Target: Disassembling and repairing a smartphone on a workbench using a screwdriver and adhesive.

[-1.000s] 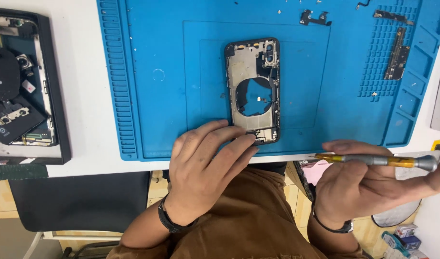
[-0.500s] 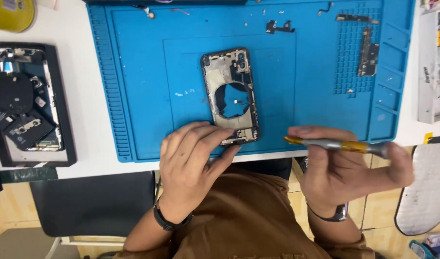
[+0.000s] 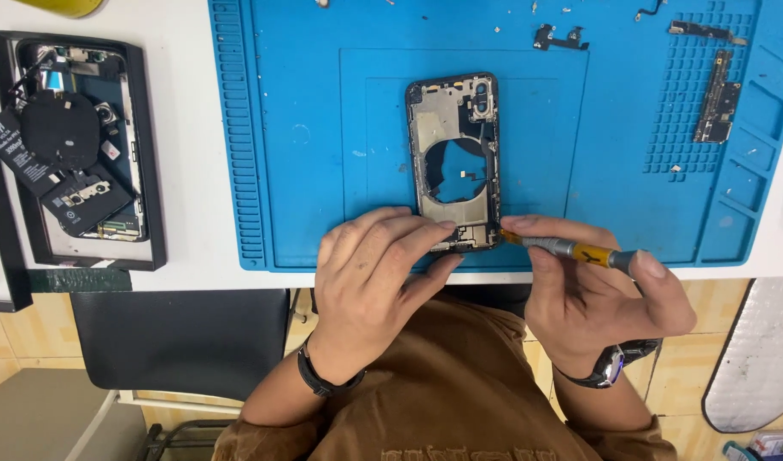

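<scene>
Blue mat (image 3: 306,171): left hand (image 3: 370,282) steadies phone frame (image 3: 455,162); right hand (image 3: 596,294) grips screwdriver (image 3: 570,249).

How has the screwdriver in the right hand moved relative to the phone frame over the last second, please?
Yes: the screwdriver has swung in leftward. Its tip, earlier well right of the phone frame, now meets the frame's lower right corner. The right hand grips it.

Person wears a brown top with short sleeves, forearms bare. Left hand (image 3: 370,282): thin black band on the wrist. Right hand (image 3: 600,294): dark wristwatch, strap black. No gloves, no rings seen.
</scene>
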